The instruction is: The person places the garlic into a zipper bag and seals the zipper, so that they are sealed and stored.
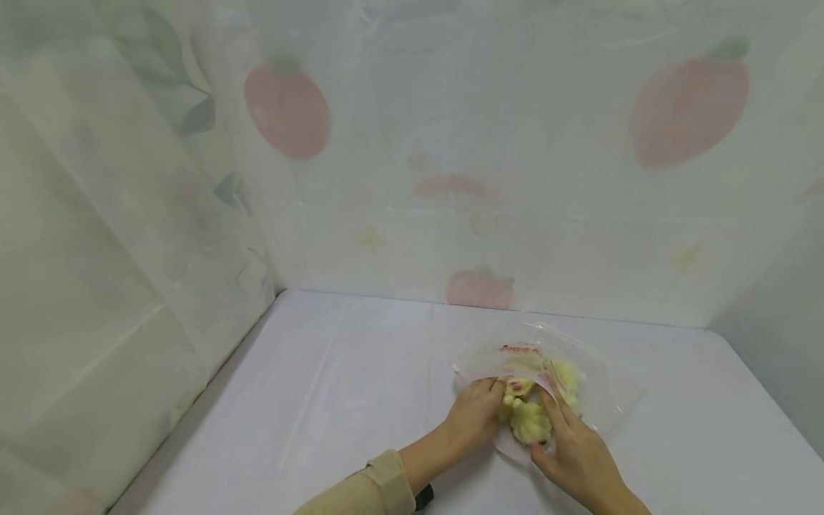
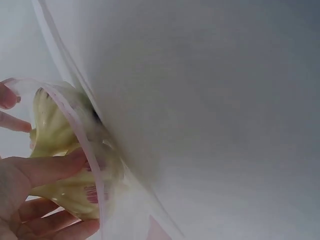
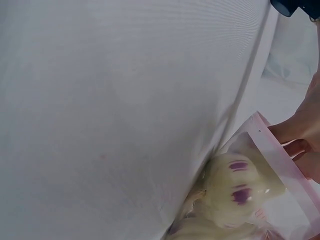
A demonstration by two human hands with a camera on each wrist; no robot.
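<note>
A clear plastic bag [image 1: 611, 386] with a pink rim lies on the white table, its mouth towards me, with several garlic bulbs in it. My left hand [image 1: 473, 411] reaches into the mouth. In the left wrist view, its thumb and fingers grip a pale garlic bulb [image 2: 70, 200] with purple stripes. Beside that, another garlic bulb [image 2: 50, 125] sits at the opening. My right hand [image 1: 576, 458] holds the right side of the bag's mouth, close to a front garlic bulb [image 1: 531, 423]. A purple-marked garlic bulb [image 3: 232, 190] shows through the plastic in the right wrist view.
The white table [image 1: 347, 386] extends to both sides of the bag. Behind it hangs a pale curtain [image 1: 515, 143] with fruit prints, and another patterned sheet [image 1: 96, 250] borders the left. A dark device [image 1: 424, 496] is at my left wrist.
</note>
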